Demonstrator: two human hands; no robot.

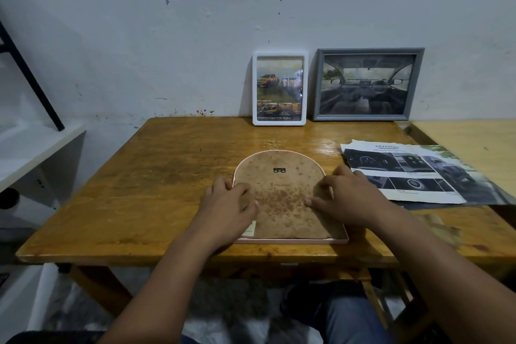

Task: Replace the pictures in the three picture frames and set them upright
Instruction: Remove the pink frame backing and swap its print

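While two frames already stand against the wall at about one o'clock, the white frame point(280, 88) and the grey frame point(367, 84), the third, an arched pink frame point(290, 240), lies face down on the bench point(139, 190) at twelve o'clock, straight ahead of the person. Its stained brown backing board point(282, 193) faces up, with a small metal hanger point(279, 171) near the arch. The left hand point(227, 204) rests on the board's nine o'clock edge and the right hand point(349, 198) on its three o'clock edge, fingers point(315, 201) spread and pressing flat, clamped on nothing.

The risk I see is the board itself: it looks worn and crumbly, so prying at one edge could snap or flake it. Uneven pressing could skid the frame toward the near edge of the bench. Whether any clips hold the board is not visible; forcing it blindly could bend them. The loose brochure pages point(413, 173) at three o'clock could be swept off by the right forearm.
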